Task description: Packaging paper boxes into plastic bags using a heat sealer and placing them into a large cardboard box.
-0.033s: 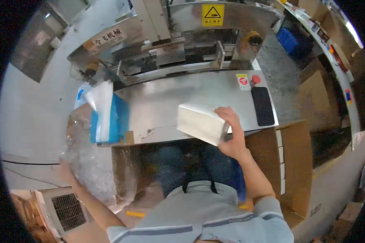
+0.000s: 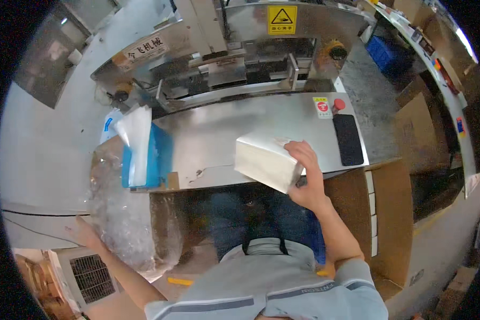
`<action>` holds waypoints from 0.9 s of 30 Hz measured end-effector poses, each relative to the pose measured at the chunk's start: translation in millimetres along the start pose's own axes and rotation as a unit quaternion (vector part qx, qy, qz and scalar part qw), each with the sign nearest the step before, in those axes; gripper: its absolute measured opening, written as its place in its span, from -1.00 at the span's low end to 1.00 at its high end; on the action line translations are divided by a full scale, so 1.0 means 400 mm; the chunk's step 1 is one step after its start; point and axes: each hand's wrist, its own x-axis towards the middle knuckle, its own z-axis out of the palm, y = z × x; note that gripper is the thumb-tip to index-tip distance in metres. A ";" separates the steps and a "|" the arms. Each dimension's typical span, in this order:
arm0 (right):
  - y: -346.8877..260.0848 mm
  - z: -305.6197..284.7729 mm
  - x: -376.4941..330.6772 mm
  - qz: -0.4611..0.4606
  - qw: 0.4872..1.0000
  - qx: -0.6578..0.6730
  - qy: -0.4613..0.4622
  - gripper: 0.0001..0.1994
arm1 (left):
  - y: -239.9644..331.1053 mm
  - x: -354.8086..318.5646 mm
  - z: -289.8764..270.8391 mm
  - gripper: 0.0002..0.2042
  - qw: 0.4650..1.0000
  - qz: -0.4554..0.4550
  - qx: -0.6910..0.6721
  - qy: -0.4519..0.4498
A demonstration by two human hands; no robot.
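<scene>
My right hand (image 2: 308, 178) grips the right end of a white, block-shaped tissue pack (image 2: 265, 164), thumb below and fingers over the top. The pack is held tilted above the front edge of a steel machine table (image 2: 208, 130). My left hand (image 2: 86, 234) is stretched out to the far left with its fingers apart, holding nothing. It is close to a thin black cable (image 2: 42, 214) and left of a large clear plastic bag (image 2: 124, 229). A blue holder (image 2: 164, 152) with thin white plastic sleeves (image 2: 137, 130) stands at the table's left end.
A black phone (image 2: 348, 140) and a red push button (image 2: 339, 105) are on the table's right end. Behind the table are the machine's metal jaws (image 2: 226, 74). An open cardboard box (image 2: 392, 218) with white packs stands at my right; a blue crate (image 2: 385, 53) lies farther back.
My left hand has moved slightly outward and its blurred fingers are now clearer. The right hand keeps its hold on the tissue pack; the whole view has shifted a little.
</scene>
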 end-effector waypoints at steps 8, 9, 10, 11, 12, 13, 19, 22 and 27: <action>-0.092 0.109 -0.054 -0.090 0.981 -0.168 -0.037 -0.47 | 0.513 -0.578 -0.293 -0.47 0.296 -0.216 -0.651 -0.664; -0.103 0.118 -0.079 -0.112 0.977 -0.172 -0.063 -0.48 | 0.590 -0.625 -0.321 -0.45 0.271 -0.265 -0.625 -0.683; -0.116 0.123 -0.104 -0.130 0.971 -0.180 -0.086 -0.49 | 0.641 -0.668 -0.314 -0.41 0.259 -0.224 -0.657 -0.672; -0.155 0.116 -0.118 -0.115 0.967 -0.201 -0.104 -0.53 | 0.673 -0.697 -0.303 -0.37 0.247 -0.184 -0.685 -0.660; -0.180 0.086 -0.132 -0.098 0.969 -0.187 -0.128 -0.54 | 0.705 -0.698 -0.298 -0.28 0.253 -0.191 -0.659 -0.682; -0.191 0.056 -0.141 -0.082 0.970 -0.173 -0.150 -0.55 | 0.725 -0.711 -0.285 -0.24 0.260 -0.175 -0.660 -0.683; -0.132 -0.183 -0.291 0.315 0.921 0.168 0.156 -0.49 | 0.850 -0.782 -0.363 -0.07 0.186 -0.015 -0.600 -0.778; -0.096 -0.196 -0.365 0.384 0.836 0.360 0.154 -0.35 | 0.905 -0.871 -0.454 -0.01 0.168 0.152 -0.546 -0.806; -0.132 -0.280 -0.432 0.430 0.845 0.230 0.220 -0.32 | 0.913 -0.959 -0.529 -0.01 0.219 0.251 -0.497 -0.801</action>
